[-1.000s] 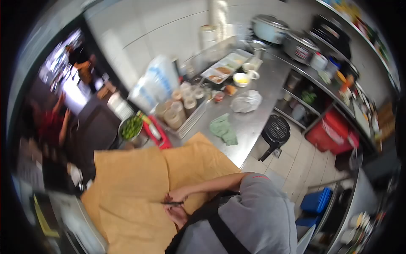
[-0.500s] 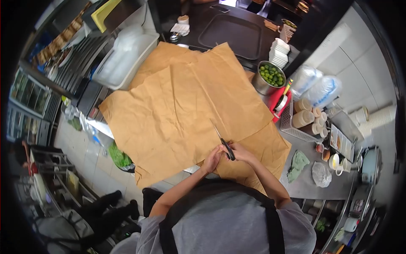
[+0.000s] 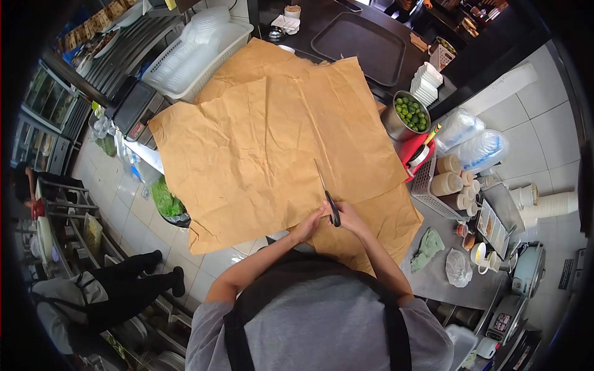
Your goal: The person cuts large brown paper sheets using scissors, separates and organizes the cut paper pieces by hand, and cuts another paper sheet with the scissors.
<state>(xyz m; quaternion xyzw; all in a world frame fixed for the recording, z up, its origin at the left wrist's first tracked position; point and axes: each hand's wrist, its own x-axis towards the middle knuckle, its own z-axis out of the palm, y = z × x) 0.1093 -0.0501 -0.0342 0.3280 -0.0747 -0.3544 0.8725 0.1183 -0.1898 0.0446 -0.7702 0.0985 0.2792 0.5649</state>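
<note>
Wide sheets of creased brown paper [image 3: 253, 148] lie over the counter in front of me. My right hand [image 3: 350, 218] is closed round the black handles of a pair of scissors [image 3: 332, 207]. The blades point away from me along the paper, slightly apart from one another as far as I can see. Close beside it, my left hand [image 3: 307, 226] grips the near edge of the paper, its fingertips next to the scissors. A second brown sheet [image 3: 377, 229] shows underneath at the right.
Behind the paper are a basket of clear plastic containers [image 3: 179, 89] and a dark tray [image 3: 359, 48]. At the right stand a metal pot of green limes [image 3: 405, 117], a basket of sauce bottles [image 3: 427, 188] and a green cloth [image 3: 427, 247]. Another person [image 3: 105, 290] is at lower left.
The view has shifted, and the scissors and both hands sit slightly higher in it. Both hands keep their holds. The person at lower left shows more fully.
</note>
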